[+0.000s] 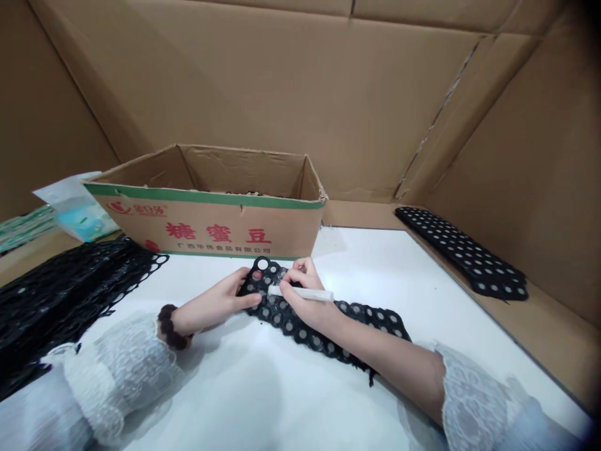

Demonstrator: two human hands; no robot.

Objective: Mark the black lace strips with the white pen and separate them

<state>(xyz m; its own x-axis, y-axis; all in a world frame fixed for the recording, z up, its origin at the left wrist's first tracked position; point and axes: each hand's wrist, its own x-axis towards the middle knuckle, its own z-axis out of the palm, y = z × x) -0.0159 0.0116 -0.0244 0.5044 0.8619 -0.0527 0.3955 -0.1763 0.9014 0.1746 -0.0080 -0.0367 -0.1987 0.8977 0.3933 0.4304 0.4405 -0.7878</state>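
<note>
A long black strip of joined rings [288,326], with pale round spots in its rings, lies slantwise on the white table. Its left end is slightly raised, and my left hand [237,294] grips that end, thumb on top. One ring at the far corner looks brighter white than the others. My right hand [305,291] is closed around a slim white pen-like tool [314,294], its left tip at the strip near my left thumb. My right forearm covers part of the strip's right half.
Behind my hands stands an open cardboard box [211,219] with dark pieces inside. Black ring netting [61,294] is heaped at left, beside a white-and-blue packet [79,207]. Stacked black strips with pale dots [460,250] lie at right. Cardboard walls [282,81] surround the table [225,388].
</note>
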